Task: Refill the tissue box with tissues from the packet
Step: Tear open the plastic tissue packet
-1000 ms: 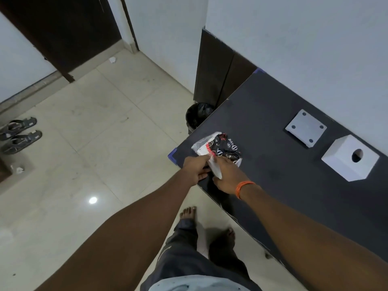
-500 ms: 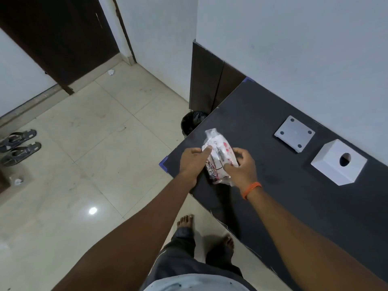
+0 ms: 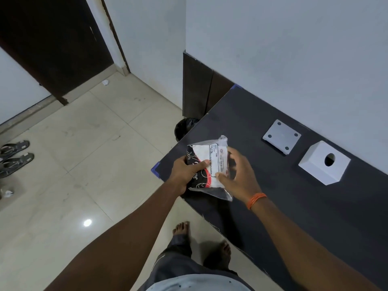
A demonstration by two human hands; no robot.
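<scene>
A tissue packet [image 3: 206,162] in clear plastic with black, red and white print is lifted above the left corner of the dark table [image 3: 294,206]. My left hand [image 3: 184,172] grips its left side. My right hand [image 3: 239,175] holds its right side, thumb on the printed label. The white tissue box [image 3: 321,163], with a round hole on top, stands on the table to the right, near the wall. Its flat grey base plate [image 3: 281,137] with a hole in each corner lies separately just left of the box.
A black-lined bin [image 3: 184,128] stands on the floor beyond the table's left end. A pair of sandals [image 3: 14,156] lies at the far left on the tiled floor. My bare feet [image 3: 182,227] are beside the table's front edge.
Both hands picked the packet up off the table and turned it over, so its white labelled side now faces up. The view has shifted slightly.
</scene>
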